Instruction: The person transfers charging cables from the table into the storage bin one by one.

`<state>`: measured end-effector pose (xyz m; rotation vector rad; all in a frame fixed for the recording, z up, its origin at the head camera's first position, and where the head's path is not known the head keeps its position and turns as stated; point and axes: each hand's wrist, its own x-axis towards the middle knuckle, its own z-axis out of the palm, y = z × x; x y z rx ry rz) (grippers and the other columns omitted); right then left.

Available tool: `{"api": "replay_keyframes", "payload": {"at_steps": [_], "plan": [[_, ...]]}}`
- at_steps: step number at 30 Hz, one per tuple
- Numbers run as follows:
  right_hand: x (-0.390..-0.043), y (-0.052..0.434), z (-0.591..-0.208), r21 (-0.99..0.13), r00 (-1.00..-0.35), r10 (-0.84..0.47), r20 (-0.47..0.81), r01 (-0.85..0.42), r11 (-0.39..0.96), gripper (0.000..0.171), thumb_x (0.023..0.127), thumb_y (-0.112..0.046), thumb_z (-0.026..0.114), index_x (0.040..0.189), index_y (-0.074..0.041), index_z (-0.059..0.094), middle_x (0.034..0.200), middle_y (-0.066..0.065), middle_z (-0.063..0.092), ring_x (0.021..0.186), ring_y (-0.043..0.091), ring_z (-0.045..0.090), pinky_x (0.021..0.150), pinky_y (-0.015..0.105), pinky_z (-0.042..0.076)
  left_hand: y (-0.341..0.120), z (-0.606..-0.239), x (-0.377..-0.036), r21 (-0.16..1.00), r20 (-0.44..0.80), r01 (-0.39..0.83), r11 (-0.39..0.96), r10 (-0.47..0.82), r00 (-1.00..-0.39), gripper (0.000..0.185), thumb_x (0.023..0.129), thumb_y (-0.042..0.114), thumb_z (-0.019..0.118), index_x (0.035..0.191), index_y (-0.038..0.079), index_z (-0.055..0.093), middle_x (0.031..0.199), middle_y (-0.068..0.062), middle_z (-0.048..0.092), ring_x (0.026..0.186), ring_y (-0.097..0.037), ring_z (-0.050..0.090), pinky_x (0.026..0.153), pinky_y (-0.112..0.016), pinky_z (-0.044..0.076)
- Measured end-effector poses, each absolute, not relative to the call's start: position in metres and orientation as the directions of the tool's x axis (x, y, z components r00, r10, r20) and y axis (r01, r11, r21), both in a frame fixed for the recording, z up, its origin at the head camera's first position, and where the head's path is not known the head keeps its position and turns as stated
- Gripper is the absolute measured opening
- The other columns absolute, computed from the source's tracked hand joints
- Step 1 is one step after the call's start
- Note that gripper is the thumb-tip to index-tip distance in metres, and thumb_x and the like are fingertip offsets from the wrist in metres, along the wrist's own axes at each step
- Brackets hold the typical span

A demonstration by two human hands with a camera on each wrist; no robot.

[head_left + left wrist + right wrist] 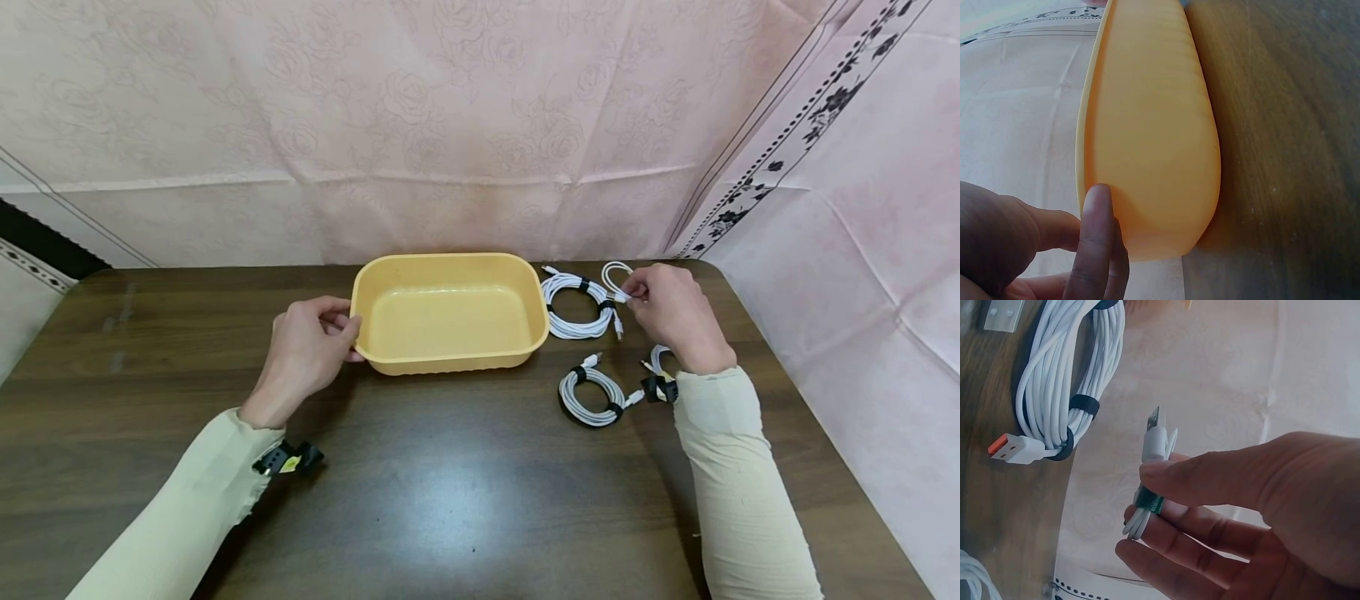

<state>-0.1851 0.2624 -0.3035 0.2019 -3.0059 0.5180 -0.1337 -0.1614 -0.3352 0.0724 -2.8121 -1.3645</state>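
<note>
A yellow plastic tub (450, 267) stands in the middle of the dark wooden table. My left hand (347, 335) grips the tub's left rim; in the left wrist view a finger (1096, 231) lies against the tub's outer wall (1147, 137). My right hand (633, 293) is to the right of the tub and pinches a small bundled white cable (615, 277) just above the table. In the right wrist view this small cable (1155, 444) has a green tie and sits between thumb and fingers. A coiled white cable (576, 305) lies between the tub and that hand.
A second white coil (592, 397) lies nearer the front, and a third cable (658, 360) shows partly by my right wrist. The coil in the right wrist view (1063, 387) has an orange-tipped USB plug (1013, 449). Pink patterned sheets close off the back and right.
</note>
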Motion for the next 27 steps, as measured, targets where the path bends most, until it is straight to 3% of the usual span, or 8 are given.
{"api": "replay_keyframes", "payload": {"at_steps": [27], "plan": [[-0.1845, 0.2544, -0.3002, -0.336, -0.983, -0.143, 0.114, -0.173, 0.926, 0.016, 0.094, -0.003, 0.062, 0.104, -0.001, 0.075, 0.103, 0.020, 0.074, 0.095, 0.036, 0.068, 0.078, 0.054, 0.055, -0.1620, -0.3361, -0.1338, 0.793, -0.008, -0.032, 0.609, -0.042, -0.999, 0.034, 0.101, 0.013, 0.060, 0.129, -0.005, 0.063, 0.100, -0.020, 0.068, 0.066, -0.014, 0.072, 0.060, -0.027, 0.064]]}}
